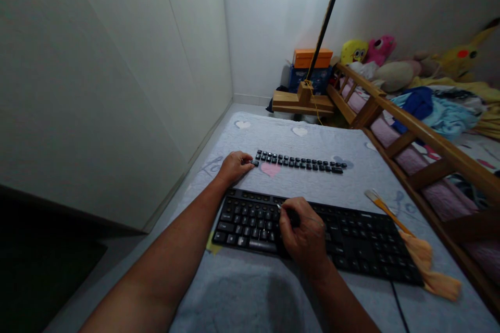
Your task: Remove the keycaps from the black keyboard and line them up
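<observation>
A black keyboard (353, 250) lies across the cloth-covered table, with its upper rows bare of keycaps in places. Beyond it, several loose black keycaps (297, 162) form two rows. My left hand (235, 167) is at the left end of these rows, its fingertips pinched on a keycap (255, 163). Over the middle of the keyboard is my right hand (302, 231), its fingers curled round a small tool (278, 206) whose light tip shows at the thumb; the rest is hidden in the hand.
A brush (385, 208) and an orange cloth (429, 265) lie by the keyboard's right end. A wooden bed rail (414, 135) runs along the right side, a pale cabinet (117, 88) along the left. Behind the table is a wooden stand (302, 100) with a pole.
</observation>
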Motion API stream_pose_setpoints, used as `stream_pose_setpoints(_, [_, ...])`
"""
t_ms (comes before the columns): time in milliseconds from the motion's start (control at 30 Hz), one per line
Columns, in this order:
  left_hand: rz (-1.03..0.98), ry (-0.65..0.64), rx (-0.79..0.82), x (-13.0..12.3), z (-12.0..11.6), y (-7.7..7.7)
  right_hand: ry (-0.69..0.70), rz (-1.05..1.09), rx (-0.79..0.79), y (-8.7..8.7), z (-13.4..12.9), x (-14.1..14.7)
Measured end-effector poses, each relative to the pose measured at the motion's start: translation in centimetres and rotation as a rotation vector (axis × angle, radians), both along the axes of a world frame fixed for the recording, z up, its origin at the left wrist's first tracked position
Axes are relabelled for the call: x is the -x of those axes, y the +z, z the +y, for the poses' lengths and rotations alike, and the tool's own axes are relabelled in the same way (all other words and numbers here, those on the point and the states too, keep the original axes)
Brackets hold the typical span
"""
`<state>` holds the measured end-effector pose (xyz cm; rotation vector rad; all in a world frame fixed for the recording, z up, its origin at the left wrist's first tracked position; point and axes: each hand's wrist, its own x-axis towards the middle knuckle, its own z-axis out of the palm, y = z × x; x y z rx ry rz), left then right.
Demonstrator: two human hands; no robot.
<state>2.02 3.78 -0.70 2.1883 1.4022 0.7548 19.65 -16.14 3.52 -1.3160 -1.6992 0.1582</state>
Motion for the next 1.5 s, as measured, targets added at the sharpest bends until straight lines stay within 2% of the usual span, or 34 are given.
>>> stream_pose_setpoints(433, [0.002,0.001,0.010,-0.5,0.2,0.3,0.015,0.011,0.013,0.1,-0.1,0.1])
stream_pose_setpoints(767, [0.011,-0.006,-0.013,-0.3,0.4,-0.1,-0.005,0.032,0.021,0.1,0.0,0.1])
stream_pose_setpoints(1067, [-0.167,-0.007,0.061,-0.3,0.3,-0.3,0.001,0.118,0.149,0.4,0.3,0.2])
stream_pose_setpoints(1200, [-0.248,0.049,0.078,0.0,0.1,-0.3,0.015,0.188,0.211,0.3,0.2,0.6])
stream_pose_setpoints(1367, [-0.355,0.141,0.132,0.9,-0.5,0.3,0.056,0.307,0.239,0.3,0.2,0.9])
stream_pose_setpoints(1500, [-0.382,0.151,0.214,2.1,-2.3,1.2,0.076,0.302,0.282,0.6,0.1,0.9])
